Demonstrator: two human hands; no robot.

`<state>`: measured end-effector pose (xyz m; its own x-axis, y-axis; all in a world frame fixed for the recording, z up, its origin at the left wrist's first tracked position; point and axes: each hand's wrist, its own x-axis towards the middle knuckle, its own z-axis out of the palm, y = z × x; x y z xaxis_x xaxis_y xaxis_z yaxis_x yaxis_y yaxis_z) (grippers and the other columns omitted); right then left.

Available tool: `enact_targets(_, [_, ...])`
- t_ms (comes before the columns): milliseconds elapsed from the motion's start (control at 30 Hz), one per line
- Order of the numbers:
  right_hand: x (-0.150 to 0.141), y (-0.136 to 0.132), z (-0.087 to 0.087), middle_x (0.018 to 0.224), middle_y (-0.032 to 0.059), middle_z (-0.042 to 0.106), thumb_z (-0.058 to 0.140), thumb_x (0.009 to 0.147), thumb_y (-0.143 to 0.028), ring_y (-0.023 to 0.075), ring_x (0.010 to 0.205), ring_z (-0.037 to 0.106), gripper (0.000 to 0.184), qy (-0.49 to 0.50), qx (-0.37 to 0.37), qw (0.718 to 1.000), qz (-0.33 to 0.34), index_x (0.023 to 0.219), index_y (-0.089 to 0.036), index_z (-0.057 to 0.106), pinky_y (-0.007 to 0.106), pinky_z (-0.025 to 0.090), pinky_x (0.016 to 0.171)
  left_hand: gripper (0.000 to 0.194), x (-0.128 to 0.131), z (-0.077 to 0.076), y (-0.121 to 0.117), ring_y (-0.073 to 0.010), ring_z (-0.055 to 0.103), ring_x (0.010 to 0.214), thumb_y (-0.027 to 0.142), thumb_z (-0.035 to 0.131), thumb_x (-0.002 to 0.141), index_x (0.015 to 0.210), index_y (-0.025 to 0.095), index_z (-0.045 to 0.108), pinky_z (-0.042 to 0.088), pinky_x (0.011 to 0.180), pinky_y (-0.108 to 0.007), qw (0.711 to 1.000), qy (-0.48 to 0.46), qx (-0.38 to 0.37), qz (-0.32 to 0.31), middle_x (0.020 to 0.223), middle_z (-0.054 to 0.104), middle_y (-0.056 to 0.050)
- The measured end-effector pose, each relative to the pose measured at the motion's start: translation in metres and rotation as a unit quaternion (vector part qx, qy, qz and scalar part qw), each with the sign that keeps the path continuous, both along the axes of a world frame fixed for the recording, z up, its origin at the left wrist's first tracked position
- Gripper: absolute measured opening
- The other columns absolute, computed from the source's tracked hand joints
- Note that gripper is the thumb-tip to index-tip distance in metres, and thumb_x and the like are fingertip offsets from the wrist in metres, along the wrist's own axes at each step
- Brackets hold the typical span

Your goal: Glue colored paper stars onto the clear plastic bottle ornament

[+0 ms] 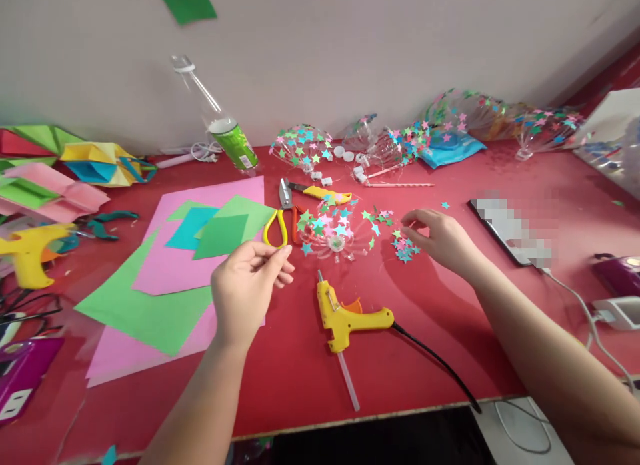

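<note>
My left hand (245,281) is closed in a pinch, thumb pressed to forefinger, above the edge of the coloured paper sheets; whatever the fingertips hold, if anything, cannot be made out. My right hand (437,238) hovers by a small pile of paper stars (406,247), thumb and fingers apart. Between the hands sits a cut clear plastic bottle piece (337,243), its splayed strips covered with colourful paper stars. Nearer the table edge lies a yellow glue gun (345,318) with a glue stick in its back end. Yellow-handled scissors or pliers (276,229) rest behind my left hand.
Pink and green paper sheets (150,311) cover the left. A yellow cutter knife (325,193), green-labelled bottle (233,141) and star-covered plastic pieces (303,145) stand farther back. At right lies a phone (510,231) on a cable. Another yellow glue gun (33,251) is far left.
</note>
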<state>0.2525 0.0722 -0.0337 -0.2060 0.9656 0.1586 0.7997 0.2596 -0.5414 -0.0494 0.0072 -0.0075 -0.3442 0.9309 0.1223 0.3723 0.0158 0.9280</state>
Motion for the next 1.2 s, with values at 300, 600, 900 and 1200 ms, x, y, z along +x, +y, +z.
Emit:
enact_targets(300, [-0.002,0.004,-0.026,0.091,0.0115,0.065,0.051,0.09,-0.026,0.0223,0.084,0.056,0.022,-0.199,0.06,0.978,0.028,0.084,-0.014,0.068,0.032,0.038,0.076,0.034,-0.006,0.001,-0.017,-0.0063,0.051,0.038,0.028,0.062,0.086,0.054,0.019,0.053,0.041,0.044,-0.021,0.983,0.166,0.038,-0.069,0.045,0.056,0.006])
enact_targets(600, [-0.018,-0.001,-0.025,0.079,0.0102,0.063,0.049,0.09,-0.021,0.021,0.075,0.049,0.025,-0.312,0.101,0.945,0.002,0.074,-0.013,0.067,0.033,0.028,0.066,0.018,-0.001,-0.01,-0.017,-0.0067,0.052,0.047,0.021,0.065,0.083,0.067,0.019,0.057,0.043,0.047,-0.019,0.983,0.146,0.078,-0.081,0.055,0.057,0.006])
enact_targets(900, [-0.018,-0.001,-0.026,0.085,0.0111,0.063,0.046,0.092,-0.026,0.0211,0.076,0.05,0.027,-0.327,0.123,0.937,0.006,0.08,-0.015,0.068,0.033,0.028,0.065,0.01,0.006,-0.01,-0.021,-0.0074,0.055,0.045,0.021,0.068,0.081,0.075,0.021,0.06,0.046,0.046,-0.02,0.993,0.079,0.04,-0.078,0.058,0.063,0.006])
enact_targets(1200, [-0.015,0.003,-0.027,0.084,0.0106,0.064,0.046,0.091,-0.023,0.0218,0.078,0.052,0.026,-0.311,0.12,0.943,0.006,0.077,-0.016,0.067,0.033,0.03,0.066,0.034,0.005,-0.008,-0.024,-0.0069,0.052,0.041,0.025,0.052,0.091,0.058,0.019,0.055,0.042,0.046,-0.022,0.983,0.126,0.081,-0.107,0.049,0.057,0.004])
